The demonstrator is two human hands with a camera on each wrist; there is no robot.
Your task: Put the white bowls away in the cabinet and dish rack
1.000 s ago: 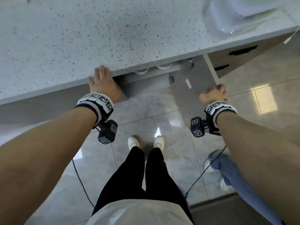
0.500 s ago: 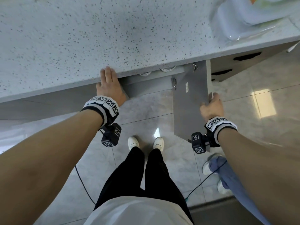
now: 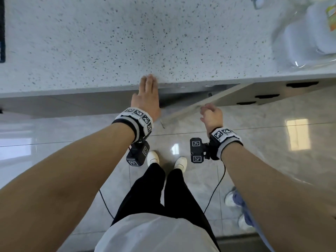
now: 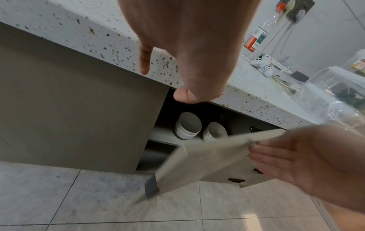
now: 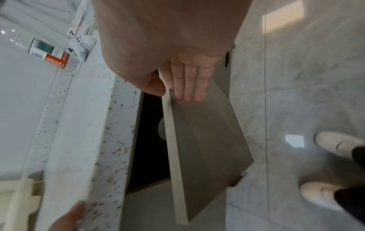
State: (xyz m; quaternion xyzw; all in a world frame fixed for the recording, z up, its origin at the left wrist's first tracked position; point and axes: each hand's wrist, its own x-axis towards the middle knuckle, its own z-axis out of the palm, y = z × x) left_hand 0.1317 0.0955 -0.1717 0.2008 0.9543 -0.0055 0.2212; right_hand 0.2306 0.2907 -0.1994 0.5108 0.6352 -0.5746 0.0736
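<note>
- The left hand point(image 3: 147, 99) lies flat on the front edge of the speckled counter point(image 3: 109, 42). Its grip is spread out, with straight fingers close together, and it holds nothing.
- Below that hand is one shut gray cabinet door point(image 4: 79, 101).
- Next to it the cabinet point(image 4: 168, 118) is open and dark inside.
- I can count two white bowls point(image 4: 188, 125) in there, seen from the left wrist. They sit side by side on a shelf, close together. Each is round and pale, with a gray, shaded inside. The second bowl point(image 4: 215, 131) is partly hidden by the door.
- One open door point(image 5: 205, 140) swings at a slant in front of the gap. It looks blurry.
- The right hand point(image 3: 211, 116) is on the top edge of that door. Its fingers point(image 5: 189, 81) lie straight and flat on the door's face, and the thumb is on the other side of the edge, so the grip lightly pinches the door.
- Far right on the counter is one clear plastic box point(image 3: 307, 33) with white things in it. I cannot tell what they are.
- Two white shoes point(image 3: 167, 160) stand on the shiny tile floor point(image 3: 54, 133).
</note>
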